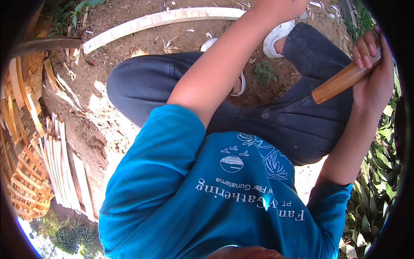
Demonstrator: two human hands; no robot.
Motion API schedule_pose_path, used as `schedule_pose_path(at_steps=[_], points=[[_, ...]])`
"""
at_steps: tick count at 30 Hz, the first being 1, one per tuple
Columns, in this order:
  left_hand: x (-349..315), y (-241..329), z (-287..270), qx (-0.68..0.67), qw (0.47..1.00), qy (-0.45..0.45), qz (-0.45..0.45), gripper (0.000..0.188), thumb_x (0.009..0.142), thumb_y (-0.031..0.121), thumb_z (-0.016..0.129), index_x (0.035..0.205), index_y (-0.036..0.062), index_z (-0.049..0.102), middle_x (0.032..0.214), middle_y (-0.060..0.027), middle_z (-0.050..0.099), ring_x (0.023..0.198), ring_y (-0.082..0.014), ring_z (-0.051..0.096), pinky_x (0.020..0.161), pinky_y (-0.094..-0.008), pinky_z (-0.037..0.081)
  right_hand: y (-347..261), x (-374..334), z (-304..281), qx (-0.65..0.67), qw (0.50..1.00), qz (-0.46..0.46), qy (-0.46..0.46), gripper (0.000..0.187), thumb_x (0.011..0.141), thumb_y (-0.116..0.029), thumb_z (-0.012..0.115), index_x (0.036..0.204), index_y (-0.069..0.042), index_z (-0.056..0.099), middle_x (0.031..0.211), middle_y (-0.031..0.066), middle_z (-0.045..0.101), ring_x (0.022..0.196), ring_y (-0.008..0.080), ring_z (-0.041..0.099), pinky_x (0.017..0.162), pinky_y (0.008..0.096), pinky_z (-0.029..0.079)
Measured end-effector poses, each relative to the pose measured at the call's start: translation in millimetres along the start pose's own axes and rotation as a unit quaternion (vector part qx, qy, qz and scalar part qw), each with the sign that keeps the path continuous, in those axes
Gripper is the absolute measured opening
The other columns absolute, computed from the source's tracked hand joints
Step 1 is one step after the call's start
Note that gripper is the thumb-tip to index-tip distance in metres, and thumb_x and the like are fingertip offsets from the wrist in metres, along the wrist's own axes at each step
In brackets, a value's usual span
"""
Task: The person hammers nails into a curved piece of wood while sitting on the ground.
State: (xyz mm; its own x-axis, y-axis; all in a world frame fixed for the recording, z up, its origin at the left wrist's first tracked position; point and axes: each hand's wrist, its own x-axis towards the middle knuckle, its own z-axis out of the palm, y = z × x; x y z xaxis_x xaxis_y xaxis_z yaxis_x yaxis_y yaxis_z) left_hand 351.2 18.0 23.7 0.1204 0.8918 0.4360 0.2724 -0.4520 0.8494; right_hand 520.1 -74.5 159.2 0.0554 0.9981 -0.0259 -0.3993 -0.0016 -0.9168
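Note:
My left hand (276,6) reaches to the top edge of the picture and meets the near end of a long pale bamboo strip (159,19) that lies on the dirt. Its fingers are cut off by the frame edge, so the grip is hidden. My right hand (373,73) is at the far right, closed around a brown wooden handle (340,82) that slants down to the left over my dark trousers (181,82). The rest of that tool is hidden behind the hand. I sit with my knees bent, in a blue shirt (207,194).
A woven bamboo basket (21,172) stands at the left edge, with a stack of split strips (64,172) beside it on the dirt. White shoes (280,36) and a small green plant (264,71) lie between my legs. Leafy plants (379,181) line the right.

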Motion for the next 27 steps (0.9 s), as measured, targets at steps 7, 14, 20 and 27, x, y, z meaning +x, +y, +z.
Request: schedule_pose_path(at_steps=[7,14,20,27], points=[[-24.7,-21.0,1.8,0.064,0.997,-0.045,-0.009,0.02,0.084,0.014,0.07,0.091,0.0006,0.056,0.086,-0.0261,0.065,0.086,-0.0486,0.063,0.074,-0.0543,0.049,26.4,-18.1,4.4,0.008,0.995,0.069,0.078,0.023,0.111,-0.023,0.051,0.114,-0.002,0.058,0.074,-0.0016,0.042,0.057,0.0044,0.041,0.05,0.0202,0.036],[-77.3,-67.9,74.1,0.103,0.991,-0.083,0.031,0.035,0.087,0.037,0.073,0.067,0.0093,0.065,0.065,-0.0116,0.066,0.068,-0.0371,0.067,0.071,-0.0503,0.054,56.3,-30.8,1.7,-0.11,0.967,0.118,0.197,0.028,0.103,-0.032,0.064,0.105,-0.006,0.055,0.073,0.0028,0.054,0.052,0.0077,0.045,0.048,0.0241,0.038],[-92.9,-85.3,76.6,0.136,0.975,-0.176,-0.01,0.024,0.083,0.036,0.074,0.078,0.012,0.074,0.075,-0.0118,0.072,0.074,-0.0349,0.07,0.074,-0.0472,0.057,82.5,-45.6,-12.0,-0.037,0.954,0.189,0.229,0.024,0.104,-0.031,0.063,0.105,-0.009,0.053,0.073,-0.0008,0.05,0.055,0.0058,0.044,0.049,0.0235,0.036],[-88.9,-90.0,64.7,0.141,0.968,-0.208,0.005,0.02,0.078,0.029,0.075,0.086,0.0101,0.074,0.082,-0.0154,0.072,0.081,-0.0376,0.07,0.078,-0.0477,0.057,94.6,-63.7,-1.2,0.015,0.931,0.255,0.262,0.023,0.105,-0.031,0.062,0.107,-0.01,0.052,0.071,-0.0041,0.044,0.054,0.0045,0.04,0.047,0.0214,0.034]])
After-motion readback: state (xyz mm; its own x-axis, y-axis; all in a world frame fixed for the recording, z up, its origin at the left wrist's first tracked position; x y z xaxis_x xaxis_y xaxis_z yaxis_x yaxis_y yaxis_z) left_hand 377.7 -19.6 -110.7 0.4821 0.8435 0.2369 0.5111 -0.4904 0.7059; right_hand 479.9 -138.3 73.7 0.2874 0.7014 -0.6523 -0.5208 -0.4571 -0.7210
